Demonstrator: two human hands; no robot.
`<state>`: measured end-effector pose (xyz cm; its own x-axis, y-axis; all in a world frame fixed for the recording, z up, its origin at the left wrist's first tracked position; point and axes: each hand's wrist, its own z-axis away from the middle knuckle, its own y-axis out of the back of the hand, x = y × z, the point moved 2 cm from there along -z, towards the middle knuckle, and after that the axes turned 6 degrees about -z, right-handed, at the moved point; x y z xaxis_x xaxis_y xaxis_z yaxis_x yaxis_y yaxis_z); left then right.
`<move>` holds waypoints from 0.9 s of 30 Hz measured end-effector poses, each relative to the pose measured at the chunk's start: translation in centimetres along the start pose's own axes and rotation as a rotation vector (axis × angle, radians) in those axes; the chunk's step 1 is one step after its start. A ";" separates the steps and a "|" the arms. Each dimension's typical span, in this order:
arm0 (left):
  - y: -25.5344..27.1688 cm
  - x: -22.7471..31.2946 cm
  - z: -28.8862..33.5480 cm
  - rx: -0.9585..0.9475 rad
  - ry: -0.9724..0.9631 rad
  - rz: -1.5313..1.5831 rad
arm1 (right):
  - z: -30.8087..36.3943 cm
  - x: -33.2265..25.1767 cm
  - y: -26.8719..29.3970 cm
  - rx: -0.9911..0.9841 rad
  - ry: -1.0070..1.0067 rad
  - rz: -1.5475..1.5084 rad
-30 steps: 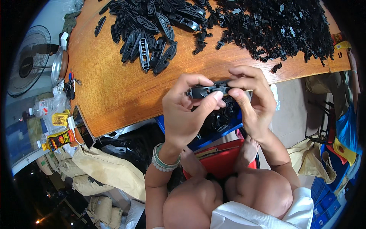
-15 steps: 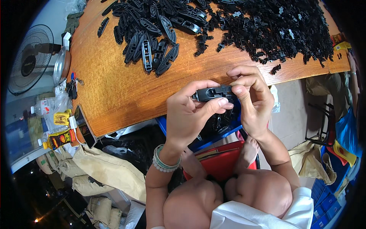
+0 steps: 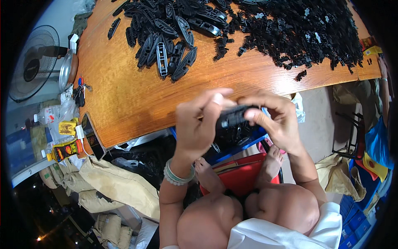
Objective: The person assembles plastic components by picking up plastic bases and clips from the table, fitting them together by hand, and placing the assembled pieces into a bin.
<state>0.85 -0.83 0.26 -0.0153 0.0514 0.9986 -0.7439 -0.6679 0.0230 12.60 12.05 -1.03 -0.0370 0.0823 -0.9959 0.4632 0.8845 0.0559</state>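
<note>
A long black plastic part (image 3: 235,116), blurred by motion, is pinched between the thumb and fingers of my right hand (image 3: 278,120) in front of the table edge. My left hand (image 3: 197,122) is close to the part's left end. Its thumb and forefinger are raised near each other and smeared by motion, so whether they hold anything is unclear. Below the hands a blue tray (image 3: 248,144) contains more black parts, partly hidden. On the table lie a pile of long oval black parts (image 3: 166,31) and, to its right, a large heap of small black clips (image 3: 298,33).
The wooden table (image 3: 112,91) runs across in front of me. Keys, a plastic bottle (image 3: 46,116) and snack packets are at the left, beside a fan (image 3: 35,62). A red stool (image 3: 238,178) stands between my legs. Sacks (image 3: 120,182) lie at lower left.
My left thumb and fingers have come off the black part and lifted. The right hand now holds the part, which has been turned and lowered slightly.
</note>
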 end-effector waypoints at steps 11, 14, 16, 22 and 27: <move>4.2 -2.2 -4.3 0.389 -0.517 -1.315 | -7.3 1.4 -1.3 0.107 0.523 0.593; 4.1 -2.6 -3.1 0.400 -0.378 -0.899 | -8.9 1.9 -1.8 0.111 0.555 0.861; 3.9 -2.7 -2.3 0.388 -0.241 -0.609 | -9.0 2.4 -1.8 0.116 0.539 0.850; 4.3 -2.4 -1.4 0.290 0.019 -0.138 | -7.5 2.9 -0.8 0.222 0.532 0.580; 3.5 -1.8 -1.7 0.237 0.169 0.038 | -7.1 3.1 -0.8 0.251 0.402 0.544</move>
<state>-2.85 -2.02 -1.57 -0.1664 0.1326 0.9771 -0.5645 -0.8253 0.0159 5.86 14.83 -3.69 -0.0444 0.6866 -0.7257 0.6963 0.5421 0.4703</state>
